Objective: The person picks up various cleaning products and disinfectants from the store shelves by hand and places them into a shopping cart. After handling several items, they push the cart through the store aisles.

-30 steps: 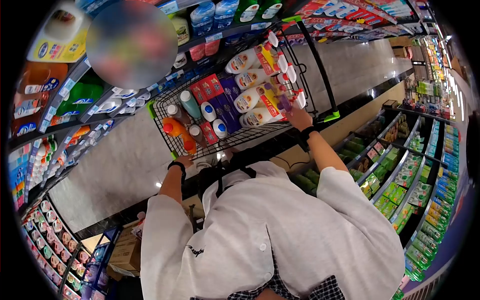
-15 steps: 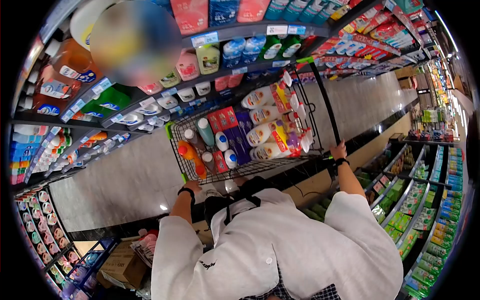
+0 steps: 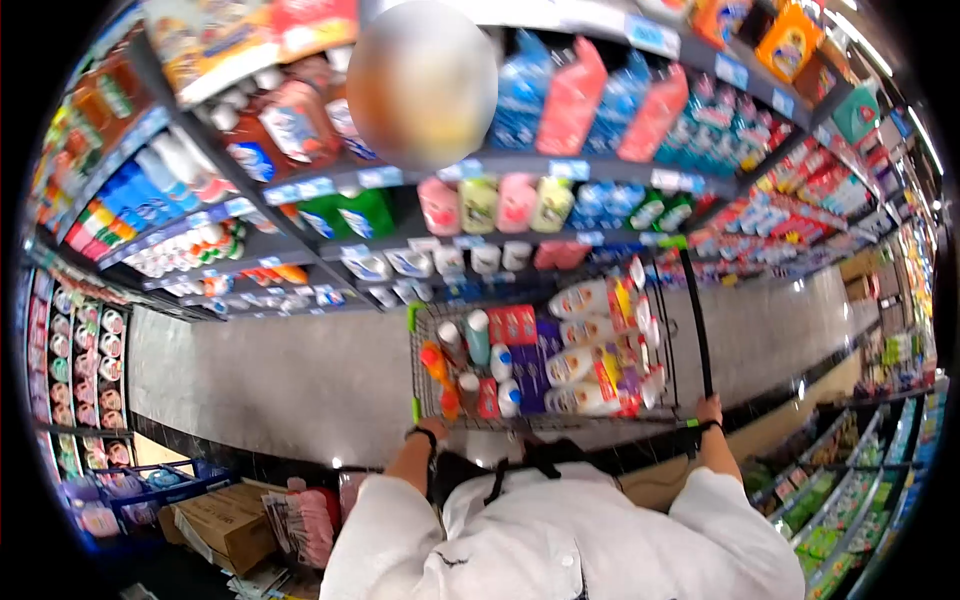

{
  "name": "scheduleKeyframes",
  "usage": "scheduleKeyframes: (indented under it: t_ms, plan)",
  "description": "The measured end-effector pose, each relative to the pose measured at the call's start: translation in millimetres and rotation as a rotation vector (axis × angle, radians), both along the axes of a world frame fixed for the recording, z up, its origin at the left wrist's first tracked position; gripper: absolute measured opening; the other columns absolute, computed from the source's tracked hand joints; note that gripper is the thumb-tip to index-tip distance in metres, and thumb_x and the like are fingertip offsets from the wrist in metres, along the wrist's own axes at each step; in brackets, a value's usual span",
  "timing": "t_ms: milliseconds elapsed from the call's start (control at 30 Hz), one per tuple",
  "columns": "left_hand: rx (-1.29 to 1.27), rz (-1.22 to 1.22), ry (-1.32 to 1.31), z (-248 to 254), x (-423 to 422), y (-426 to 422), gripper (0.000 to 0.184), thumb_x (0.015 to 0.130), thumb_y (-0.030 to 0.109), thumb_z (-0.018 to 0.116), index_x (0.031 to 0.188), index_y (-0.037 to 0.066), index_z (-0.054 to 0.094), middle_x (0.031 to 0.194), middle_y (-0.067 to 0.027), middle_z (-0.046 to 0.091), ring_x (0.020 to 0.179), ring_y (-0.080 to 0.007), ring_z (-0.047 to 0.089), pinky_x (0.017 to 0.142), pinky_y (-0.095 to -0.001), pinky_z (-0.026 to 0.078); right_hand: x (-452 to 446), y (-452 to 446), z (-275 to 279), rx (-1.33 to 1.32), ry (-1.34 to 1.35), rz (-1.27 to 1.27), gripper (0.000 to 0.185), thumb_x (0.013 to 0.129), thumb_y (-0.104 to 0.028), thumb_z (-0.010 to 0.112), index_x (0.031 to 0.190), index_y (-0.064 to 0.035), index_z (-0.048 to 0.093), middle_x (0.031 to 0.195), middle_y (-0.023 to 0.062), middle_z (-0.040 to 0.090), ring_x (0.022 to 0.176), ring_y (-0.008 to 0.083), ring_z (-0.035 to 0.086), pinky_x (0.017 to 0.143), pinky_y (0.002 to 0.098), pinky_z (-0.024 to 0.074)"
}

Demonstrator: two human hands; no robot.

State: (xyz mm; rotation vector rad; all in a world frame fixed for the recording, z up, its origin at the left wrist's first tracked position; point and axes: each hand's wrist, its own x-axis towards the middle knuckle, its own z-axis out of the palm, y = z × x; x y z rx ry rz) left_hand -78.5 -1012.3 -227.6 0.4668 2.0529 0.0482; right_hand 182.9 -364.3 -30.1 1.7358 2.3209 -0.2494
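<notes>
Two hands meet the shopping cart [image 3: 416, 411] on the aisle floor [image 3: 270, 370]: right hand [image 3: 709, 408] curled round the handle [image 3: 697, 325] at its near end; left hand [image 3: 433, 428] by the near-left corner, grip I can't tell. I judge it heavy, stiff, best steered by that handle.

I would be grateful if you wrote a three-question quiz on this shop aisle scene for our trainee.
1. Where is the person's right hand? (a) on a shelf, (b) on the handle of the cart, (c) on a cardboard box.

2. True or false: the orange bottles lie at the end of the cart away from the handle.

3. Fill in the colour: the wristbands on both arms are ____.

Key: 1. b. 2. True. 3. Black.
</notes>
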Motion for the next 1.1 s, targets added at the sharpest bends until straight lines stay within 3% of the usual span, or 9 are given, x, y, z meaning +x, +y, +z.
scheduleKeyframes:
  t_ms: [133, 200, 233, 367, 400, 667, 833, 900, 1100]
  plan:
    - [0.033, 0.185, 0.122, -35, 13, -33, 0.051, 0.085, 0.040, 0.049, 0.120, 0.005, 0.060, 0.125, -0.0170, 0.057, 0.116, -0.0306, 0.054, 0.099, -0.0425, 0.041, -11, -3, -20, -0.146, -0.741, 0.647, 0.062, 0.095, -0.041, 0.039, 0.147, -0.0115, 0.021, 0.148, 0.0088, 0.032, 0.138, 0.0234, 0.027, 0.110, 0.0346, 0.0281]
    - [-0.015, -0.028, 0.074, -2, 2, -41, 0.057, 0.082, 0.049, 0.048, 0.117, 0.006, 0.062, 0.122, -0.0167, 0.059, 0.113, -0.0304, 0.057, 0.097, -0.0404, 0.042, -35, -73, 33, -0.242, -0.265, -0.044, 0.079, 0.091, -0.047, 0.045, 0.149, -0.0098, 0.006, 0.155, 0.0075, 0.016, 0.140, 0.0239, 0.023, 0.110, 0.0364, 0.0285]
    - [-0.065, 0.068, 0.084, -9, 1, -49, 0.055, 0.083, 0.048, 0.047, 0.115, 0.006, 0.064, 0.120, -0.0167, 0.060, 0.111, -0.0304, 0.058, 0.095, -0.0401, 0.044, -26, -56, -5, -0.203, -0.167, -0.068, 0.087, 0.081, -0.039, 0.054, 0.149, -0.0104, 0.006, 0.152, 0.0185, 0.017, 0.139, 0.0325, 0.023, 0.112, 0.0429, 0.0229]
    - [-0.002, 0.122, 0.031, 47, -5, -94, 0.048, 0.086, 0.035, 0.047, 0.123, 0.006, 0.058, 0.128, -0.0161, 0.055, 0.118, -0.0305, 0.053, 0.097, -0.0408, 0.043, -67, -128, 33, -0.184, -0.380, -0.253, 0.080, 0.087, -0.030, 0.052, 0.148, -0.0077, 0.006, 0.141, 0.0166, 0.039, 0.129, 0.0312, 0.040, 0.100, 0.0405, 0.0421]
    - [-0.014, 0.147, 0.030, 71, -4, -111, 0.048, 0.086, 0.035, 0.047, 0.123, 0.006, 0.058, 0.128, -0.0161, 0.055, 0.118, -0.0305, 0.053, 0.097, -0.0408, 0.043, -38, -58, -59, -0.099, -0.415, -0.178, 0.077, 0.090, -0.030, 0.048, 0.149, -0.0087, 0.003, 0.130, 0.0146, 0.053, 0.119, 0.0279, 0.052, 0.089, 0.0364, 0.0502]
    - [0.097, 0.173, 0.064, 108, -30, -225, 0.050, 0.084, 0.039, 0.050, 0.114, 0.000, 0.061, 0.116, -0.0203, 0.061, 0.107, -0.0328, 0.059, 0.091, -0.0414, 0.046, -69, -169, -11, -0.077, -0.861, 0.300, 0.033, 0.095, -0.029, 0.045, 0.112, -0.0109, 0.067, 0.114, 0.0061, 0.064, 0.095, 0.0183, 0.066, 0.068, 0.0326, 0.0554]
    - [0.272, 0.132, 0.142, 43, -74, -299, 0.051, 0.081, 0.044, 0.056, 0.112, 0.004, 0.062, 0.112, -0.0197, 0.063, 0.105, -0.0342, 0.060, 0.090, -0.0419, 0.047, -78, -207, -18, -0.127, -0.831, 0.185, 0.032, 0.094, -0.028, 0.047, 0.116, -0.0120, 0.064, 0.117, 0.0059, 0.063, 0.102, 0.0184, 0.064, 0.071, 0.0317, 0.0554]
    - [0.189, 0.140, 0.133, 57, -98, -327, 0.051, 0.082, 0.045, 0.055, 0.112, 0.005, 0.062, 0.112, -0.0190, 0.063, 0.104, -0.0342, 0.060, 0.090, -0.0423, 0.047, -81, -226, -28, 0.003, -0.818, 0.261, 0.033, 0.097, -0.030, 0.043, 0.090, -0.0103, 0.069, 0.090, 0.0063, 0.069, 0.078, 0.0196, 0.067, 0.060, 0.0330, 0.0554]
    - [0.016, 0.017, 0.012, 94, -149, -379, 0.058, 0.081, 0.050, 0.051, 0.126, 0.014, 0.056, 0.130, -0.0123, 0.054, 0.121, -0.0293, 0.049, 0.102, -0.0393, 0.038, -86, -282, -25, -0.030, -0.610, 0.106, 0.027, 0.091, -0.031, 0.053, 0.106, -0.0137, 0.068, 0.113, 0.0054, 0.065, 0.101, 0.0209, 0.065, 0.076, 0.0342, 0.0550]
